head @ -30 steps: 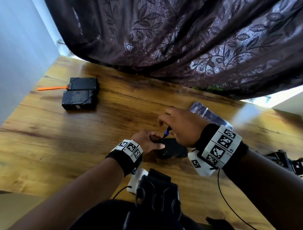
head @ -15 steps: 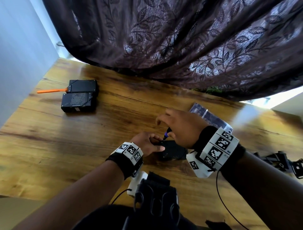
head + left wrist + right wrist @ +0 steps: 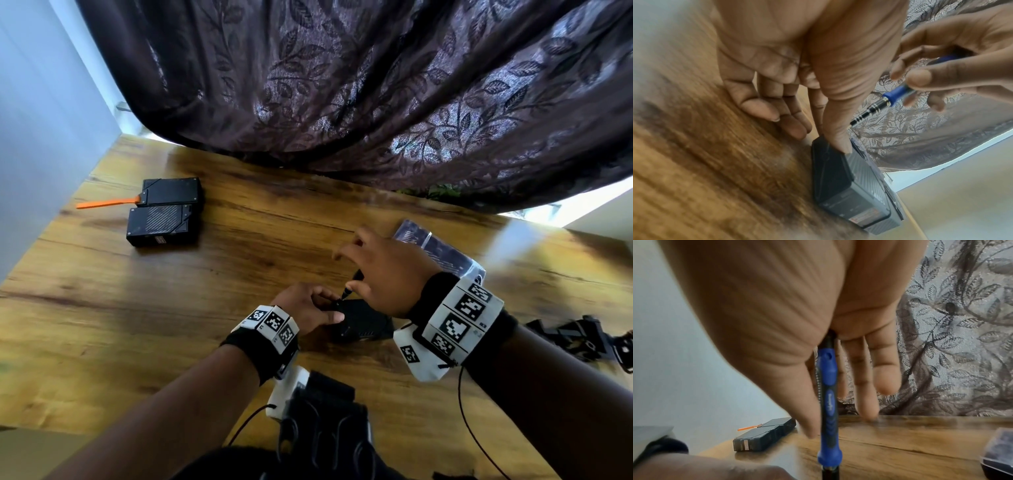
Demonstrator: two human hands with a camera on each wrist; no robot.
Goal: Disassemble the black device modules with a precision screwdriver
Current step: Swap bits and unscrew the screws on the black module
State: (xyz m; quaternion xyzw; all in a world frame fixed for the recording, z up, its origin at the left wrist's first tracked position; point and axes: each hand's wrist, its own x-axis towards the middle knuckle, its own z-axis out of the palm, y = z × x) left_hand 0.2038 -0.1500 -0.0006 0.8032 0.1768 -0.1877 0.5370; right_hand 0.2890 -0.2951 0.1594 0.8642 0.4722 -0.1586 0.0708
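Note:
A black module (image 3: 364,323) lies on the wooden table (image 3: 239,274) in front of me. My left hand (image 3: 325,305) holds its left end; in the left wrist view the thumb (image 3: 838,139) presses the module's (image 3: 849,186) top edge while the other fingers curl on the wood beside it. My right hand (image 3: 352,274) pinches a blue-and-black precision screwdriver (image 3: 351,286), nearly upright, with its tip at the module's near-left corner. The right wrist view shows the handle (image 3: 829,402) running from the palm down along the thumb, the other fingers spread out. The tip's seat is hidden.
Two more black modules (image 3: 171,192) (image 3: 161,224) lie side by side at the far left, an orange pry tool (image 3: 106,202) beside them. A clear plastic case (image 3: 442,250) sits behind my right hand. Black gear (image 3: 582,339) lies at the right edge. A dark curtain (image 3: 376,102) hangs over the table's back.
My right hand's fingers have spread and lifted off the screwdriver handle while the thumb side keeps hold. The tip stays at the module's corner. The left hand has not moved.

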